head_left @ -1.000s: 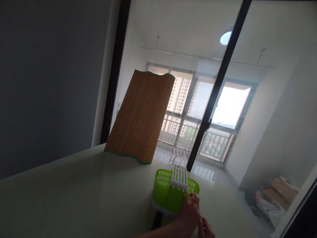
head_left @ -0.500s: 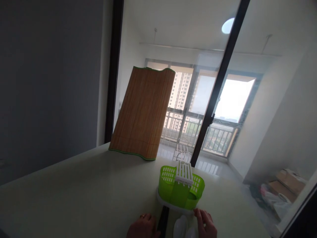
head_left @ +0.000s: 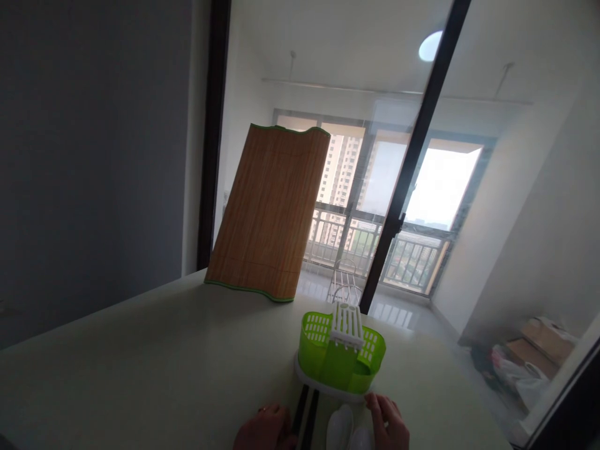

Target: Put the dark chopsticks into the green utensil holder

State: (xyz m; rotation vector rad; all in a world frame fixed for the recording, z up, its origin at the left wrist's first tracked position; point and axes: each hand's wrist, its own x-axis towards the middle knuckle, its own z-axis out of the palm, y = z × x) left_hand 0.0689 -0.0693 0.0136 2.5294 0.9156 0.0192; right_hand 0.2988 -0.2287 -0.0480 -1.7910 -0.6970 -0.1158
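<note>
A bright green cutlery holder (head_left: 340, 365) with a white slotted piece (head_left: 347, 325) across its middle stands on a white base on the table. Two black chopsticks (head_left: 309, 419) lie in front of it, slightly apart, and reach toward the base. Fingers of my left hand (head_left: 265, 428) are closed at the lower part of the left chopstick. Beside the chopsticks lie white spoons (head_left: 340, 428), partly cut off by the lower edge. My right hand (head_left: 388, 422) is to the right of the spoons, its bent fingers against the base's front right rim.
A bamboo mat (head_left: 267, 212) with green edging stands tilted at the back of the white table (head_left: 154, 362). Behind it are glass sliding doors with a dark frame (head_left: 417, 156). A metal rack (head_left: 344, 281) and cardboard boxes (head_left: 544, 350) are on the floor beyond.
The chopsticks, close together before, now show a gap between them. My left hand has shifted slightly left with the left one. My right hand stays at the holder's base.
</note>
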